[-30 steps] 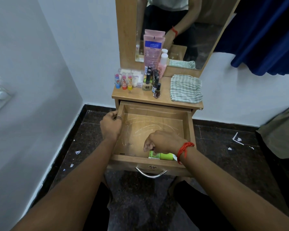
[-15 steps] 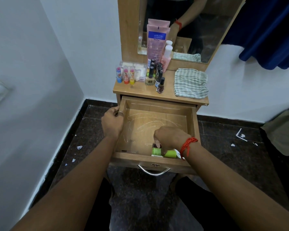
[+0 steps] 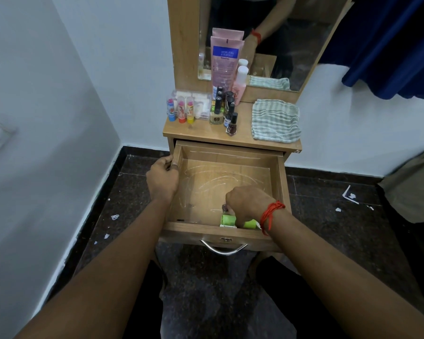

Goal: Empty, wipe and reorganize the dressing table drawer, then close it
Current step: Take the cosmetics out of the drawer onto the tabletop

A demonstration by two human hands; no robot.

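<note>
Two small lime-green plastic containers (image 3: pixel 228 220) sit against the front wall of the pulled-out light wooden drawer (image 3: pixel 282 189). The right hand (image 3: pixel 249 204) curls over one, seemingly pinching its cap; the left hand (image 3: pixel 162 178) grips the drawer's left wall. Released carelessly, they could topple and roll.

Soft, even indoor light, fairly dim. Pale smears gleam faintly on the drawer (image 3: pixel 230 177) floor. Wide-angle distortion bends the wall (image 3: pixel 47 118) at the edges.
</note>
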